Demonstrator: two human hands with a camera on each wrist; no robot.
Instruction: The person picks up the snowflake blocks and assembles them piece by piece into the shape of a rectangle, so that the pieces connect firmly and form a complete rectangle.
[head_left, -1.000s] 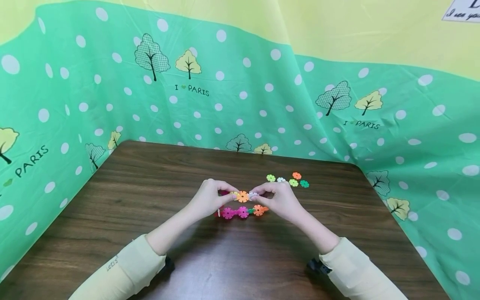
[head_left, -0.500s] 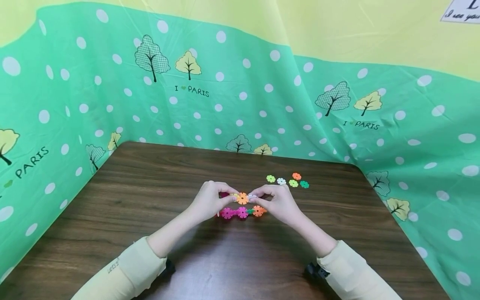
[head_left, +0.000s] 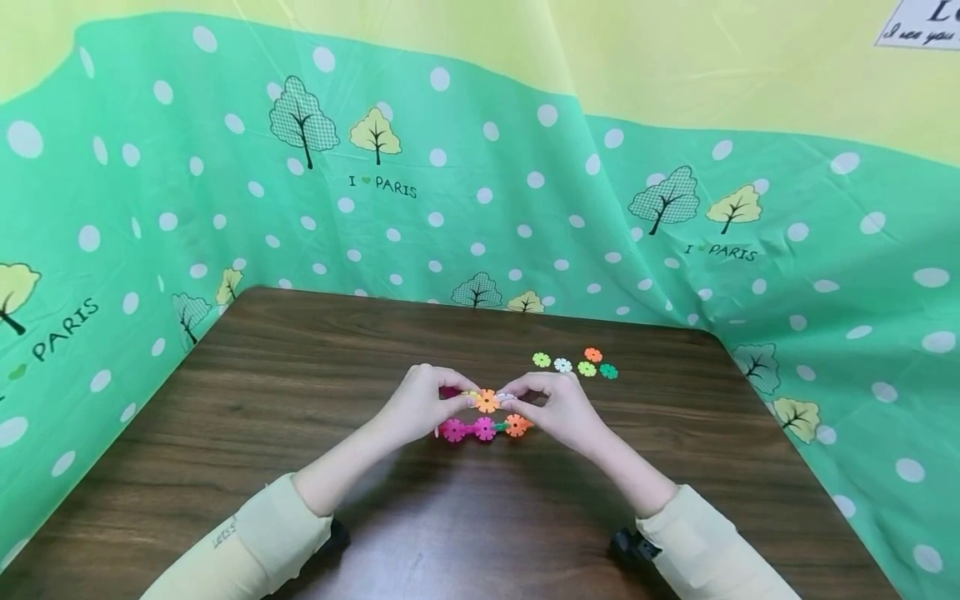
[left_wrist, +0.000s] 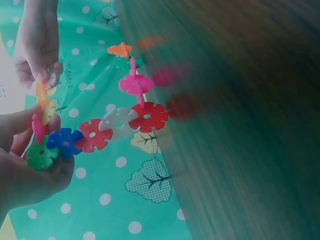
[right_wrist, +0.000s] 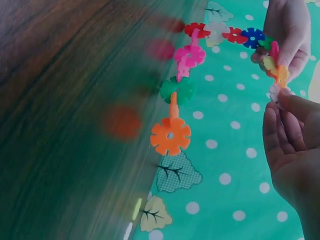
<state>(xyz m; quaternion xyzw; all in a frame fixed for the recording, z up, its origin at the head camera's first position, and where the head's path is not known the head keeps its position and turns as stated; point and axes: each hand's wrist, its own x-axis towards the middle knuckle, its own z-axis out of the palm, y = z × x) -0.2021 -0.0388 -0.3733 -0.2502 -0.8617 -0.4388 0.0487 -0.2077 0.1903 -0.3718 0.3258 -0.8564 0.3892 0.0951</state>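
Note:
A chain of notched plastic flower discs is held up over the table between both hands. My left hand [head_left: 423,406] pinches it around the yellow disc [left_wrist: 49,112] and pink disc [left_wrist: 38,126]. Between the hands faces an orange disc [head_left: 487,401], and on its other side my right hand [head_left: 558,408] pinches a white disc [right_wrist: 275,93] between thumb and fingertips. From the left hand the chain bends back through green, a blue disc [left_wrist: 65,142], red, white and a red disc [left_wrist: 148,117]. It continues through pink discs [head_left: 453,430] and a green disc [right_wrist: 178,90] to an orange end disc [right_wrist: 170,136].
Several loose discs lie on the dark wooden table [head_left: 315,350] beyond the right hand, among them a white disc [head_left: 563,365], an orange disc [head_left: 593,354] and a green disc [head_left: 609,372]. A green dotted drape [head_left: 420,225] hangs behind the table.
The hands and the held chain sit slightly lower in the head view, which has also shifted a little. The loose white disc, partly covered by the right hand earlier, shows fully. Both grips stay the same.

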